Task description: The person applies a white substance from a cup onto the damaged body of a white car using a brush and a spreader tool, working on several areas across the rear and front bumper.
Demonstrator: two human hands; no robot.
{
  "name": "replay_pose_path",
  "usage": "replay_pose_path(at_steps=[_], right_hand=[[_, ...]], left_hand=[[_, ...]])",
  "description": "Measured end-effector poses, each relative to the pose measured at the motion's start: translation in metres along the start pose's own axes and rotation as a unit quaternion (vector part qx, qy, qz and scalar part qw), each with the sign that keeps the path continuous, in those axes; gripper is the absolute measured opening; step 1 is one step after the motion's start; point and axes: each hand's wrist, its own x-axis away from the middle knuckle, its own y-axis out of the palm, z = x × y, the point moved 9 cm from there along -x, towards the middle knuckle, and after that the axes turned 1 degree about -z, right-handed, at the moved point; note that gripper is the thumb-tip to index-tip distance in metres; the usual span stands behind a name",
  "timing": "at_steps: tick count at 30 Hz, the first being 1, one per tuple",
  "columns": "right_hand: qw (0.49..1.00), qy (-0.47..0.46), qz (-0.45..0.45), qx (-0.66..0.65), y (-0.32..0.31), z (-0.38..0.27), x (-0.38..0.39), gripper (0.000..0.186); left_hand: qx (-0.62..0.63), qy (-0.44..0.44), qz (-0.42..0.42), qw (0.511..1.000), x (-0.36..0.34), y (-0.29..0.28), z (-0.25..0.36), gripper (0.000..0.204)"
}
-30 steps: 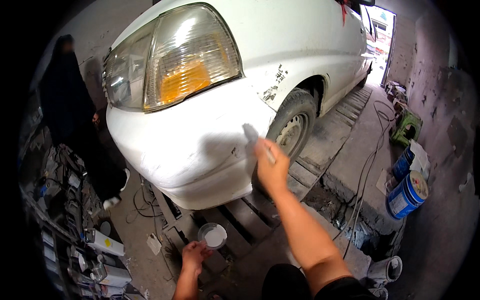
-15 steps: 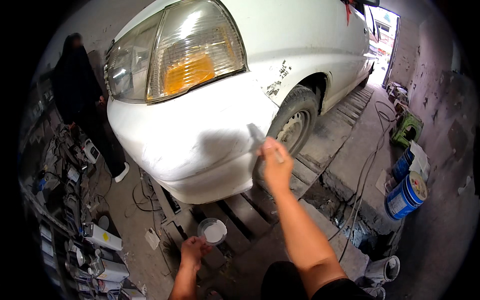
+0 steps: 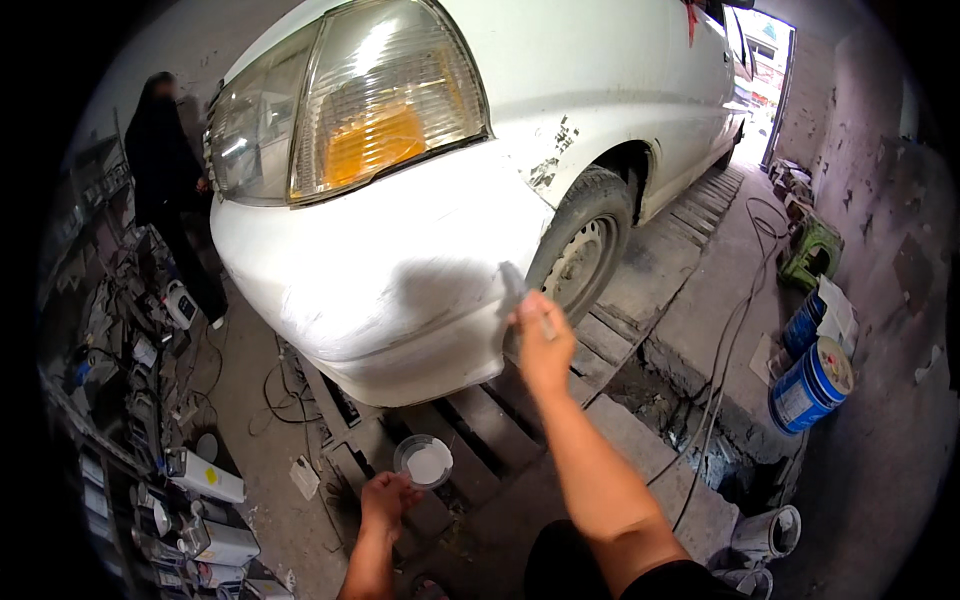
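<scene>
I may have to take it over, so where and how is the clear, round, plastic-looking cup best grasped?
Probably by the outer wall of the clear, round, plastic-looking cup, coming from the right. The person's bare left hand holds its near-left edge, leaving the right side free. Its open mouth shows white contents, so stay outside the rim and keep it level.

A person in dark clothes stands far left, pale rectangular cans crowd the near left, and a green object, blue bucket and, nearest, a stained pail sit right.
</scene>
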Motion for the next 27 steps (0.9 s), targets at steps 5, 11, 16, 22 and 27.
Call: replay_pose_path(at_steps=[5, 11, 16, 22, 27], right_hand=[[0.997, 0.020, -0.081, -0.003, 0.021, 0.022, 0.049, 0.030], [0.995, 0.034, 0.027, -0.093, -0.009, -0.017, 0.004, 0.029], [0.988, -0.109, -0.027, 0.106, 0.018, 0.004, 0.039, 0.021], [0.928, -0.208, -0.244, 0.192, 0.013, -0.037, 0.022, 0.021], [0.810, -0.356, -0.296, 0.360, -0.009, -0.074, -0.038, 0.021]], left_hand=[[-0.016, 0.003, -0.006, 1.000, -0.002, 0.004, 0.001, 0.014], [-0.033, 0.008, -0.015, 0.999, -0.010, -0.006, -0.004, 0.014], [-0.021, 0.004, -0.015, 1.000, -0.013, 0.000, -0.003, 0.012], [0.005, 0.001, -0.006, 1.000, -0.010, -0.010, -0.002, 0.011], [-0.007, 0.002, -0.002, 1.000, -0.009, -0.013, -0.001, 0.014]])
